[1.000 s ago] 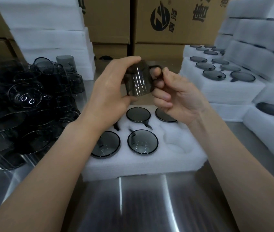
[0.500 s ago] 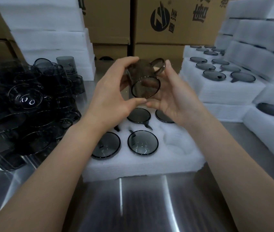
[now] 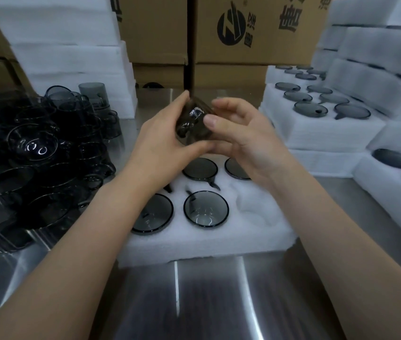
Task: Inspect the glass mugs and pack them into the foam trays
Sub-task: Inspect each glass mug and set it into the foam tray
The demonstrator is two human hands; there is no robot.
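Glass mug (image 3: 194, 121): head view, held up over foam tray (image 3: 206, 244), fingers of left hand (image 3: 162, 141) and right hand (image 3: 246, 133) curled round it, apparently under inspection. Four packed mugs (image 3: 205, 208) in tray pockets; empty pocket (image 3: 256, 209) at right. Loose pile (image 3: 35, 153) unpacked on desk (image 3: 206, 303); plenty left, by the look.

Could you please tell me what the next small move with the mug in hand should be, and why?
Likely lower the mug, which the left hand and right hand hold above the foam tray, into the empty pocket at its near right, since seated mugs fill the other visible pockets.
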